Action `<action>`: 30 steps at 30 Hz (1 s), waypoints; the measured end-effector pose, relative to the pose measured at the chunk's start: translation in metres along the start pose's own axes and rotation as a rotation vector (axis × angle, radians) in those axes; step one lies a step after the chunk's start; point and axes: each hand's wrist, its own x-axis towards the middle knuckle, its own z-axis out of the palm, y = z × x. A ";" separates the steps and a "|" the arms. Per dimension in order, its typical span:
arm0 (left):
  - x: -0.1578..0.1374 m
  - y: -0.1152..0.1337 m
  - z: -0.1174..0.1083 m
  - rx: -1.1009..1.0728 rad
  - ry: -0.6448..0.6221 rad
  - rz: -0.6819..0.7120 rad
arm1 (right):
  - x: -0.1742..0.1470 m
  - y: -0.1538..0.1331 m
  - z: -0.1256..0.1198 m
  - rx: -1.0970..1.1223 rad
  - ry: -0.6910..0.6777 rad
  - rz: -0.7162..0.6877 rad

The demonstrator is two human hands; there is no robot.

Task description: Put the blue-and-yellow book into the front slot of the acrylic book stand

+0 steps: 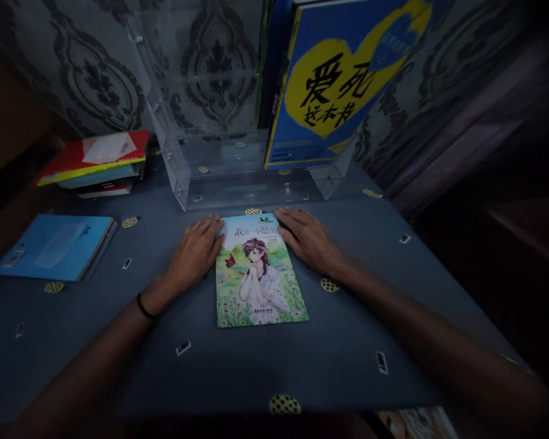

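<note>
A closed book with an illustrated cover lies face up on the cloth-covered table. The cover shows a figure in white among flowers, and a red butterfly. At its upper left edge, my left hand rests on the table, fingers stretched out and fingertips touching the book's side. My right hand lies flat at the upper right corner, its fingers extended along the edge and the thumb against the cover's side. Neither hand is wrapped around the book. A dark band circles my left wrist.
Behind the book stands a clear acrylic rack holding upright books, the front one a blue and yellow book. To the left are a stack of books with a red cover and a light blue book. The table's front edge runs below.
</note>
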 end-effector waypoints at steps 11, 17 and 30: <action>0.023 0.018 -0.001 0.185 0.032 0.211 | -0.002 0.006 0.001 0.075 -0.002 0.009; 0.048 0.044 0.007 0.122 -0.051 0.334 | -0.003 0.008 0.000 0.083 -0.012 -0.012; -0.041 0.106 -0.021 0.011 -0.328 0.590 | -0.004 0.011 0.000 0.075 -0.014 -0.041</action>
